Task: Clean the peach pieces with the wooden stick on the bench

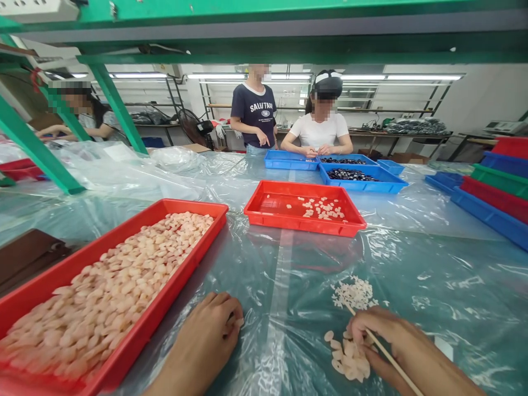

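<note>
Left hand: the left hand (206,338) rests knuckles-up on the plastic sheet (433,264), fingers curled in narrow; a small pale piece (239,322) shows at its fingertips, seemingly pinched, though the fingers hide the grip.
Right hand: the right hand (396,344) lies on the sheet with its fingers closed around a thin wooden stick (385,352), which runs under the hand and pokes out beyond the fingers.
Stick tip: it points away from the hand, reaching the edge of a patch of small white bits (355,292) just beyond the right hand.
Pink pieces: a small heap of pale pink pieces (348,357) sits touching the inner side of the right hand, between the two hands.
Near tray: a long red tray (124,357) heaped with the same pink pieces lies just outside the left hand.
Far tray: a second red tray (303,223) with only a few pieces in one corner lies well beyond both hands.
Blue trays: blue trays (363,187) of dark parts lie farther still, past the second red tray.
Other people: a seated person (319,129) works with both hands at those blue trays, a standing person (253,113) is beside them, and a third person (88,118) sits far off beyond the left hand's side.
</note>
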{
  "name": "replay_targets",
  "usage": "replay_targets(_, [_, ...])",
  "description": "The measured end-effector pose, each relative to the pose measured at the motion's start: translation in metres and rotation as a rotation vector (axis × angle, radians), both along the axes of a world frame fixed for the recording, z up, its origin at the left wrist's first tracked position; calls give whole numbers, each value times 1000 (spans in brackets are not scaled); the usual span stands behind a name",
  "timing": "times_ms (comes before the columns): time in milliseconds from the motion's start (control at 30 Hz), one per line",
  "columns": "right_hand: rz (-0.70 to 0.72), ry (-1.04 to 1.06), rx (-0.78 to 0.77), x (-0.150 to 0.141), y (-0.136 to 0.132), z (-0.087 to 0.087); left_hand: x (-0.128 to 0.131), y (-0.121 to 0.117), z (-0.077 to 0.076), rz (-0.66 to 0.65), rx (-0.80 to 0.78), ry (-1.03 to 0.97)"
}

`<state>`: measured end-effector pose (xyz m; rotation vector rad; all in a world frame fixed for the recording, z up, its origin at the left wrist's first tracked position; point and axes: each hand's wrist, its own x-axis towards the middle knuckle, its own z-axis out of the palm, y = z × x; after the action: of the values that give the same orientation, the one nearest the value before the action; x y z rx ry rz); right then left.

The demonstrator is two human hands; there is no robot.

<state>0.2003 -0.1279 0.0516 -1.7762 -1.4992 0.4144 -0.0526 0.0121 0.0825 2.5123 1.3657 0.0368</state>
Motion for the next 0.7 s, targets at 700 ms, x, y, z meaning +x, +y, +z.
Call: replay_targets(700, [-197, -137, 111, 14, 15, 6, 27, -33, -20, 125, -446, -903])
